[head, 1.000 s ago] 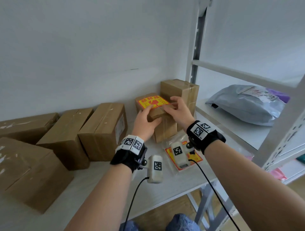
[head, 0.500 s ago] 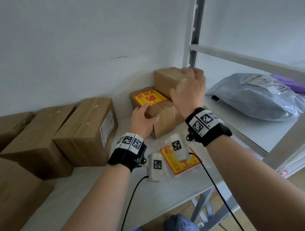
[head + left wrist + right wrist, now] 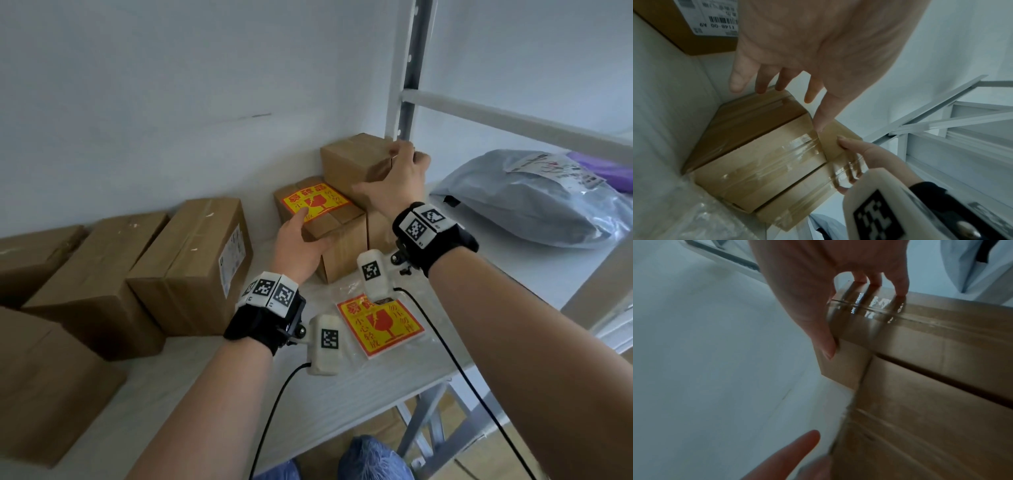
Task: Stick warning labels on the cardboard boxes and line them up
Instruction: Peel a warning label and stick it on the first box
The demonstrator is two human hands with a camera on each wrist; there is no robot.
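Note:
A small cardboard box (image 3: 339, 240) with a yellow-and-red warning label (image 3: 313, 202) on its top stands near the back of the white shelf (image 3: 342, 394). My left hand (image 3: 308, 236) rests on its near corner, thumb by the label, fingers loosely spread (image 3: 760, 87). Behind it and to the right stands a taller, unlabelled box (image 3: 349, 161). My right hand (image 3: 380, 168) grips this box (image 3: 920, 331), thumb on its side and fingers over the taped top edge. A stack of warning labels (image 3: 380, 325) in a clear bag lies under my right wrist.
Several larger cardboard boxes (image 3: 191, 267) stand in a row along the wall to the left. A grey mailer bag (image 3: 534, 202) lies on the right-hand shelf, past the metal upright (image 3: 407, 68). The shelf's front edge is close to me.
My right hand left the labelled box's top, reached back and right, and took hold of the taller unlabelled box. My left hand stays on the labelled box.

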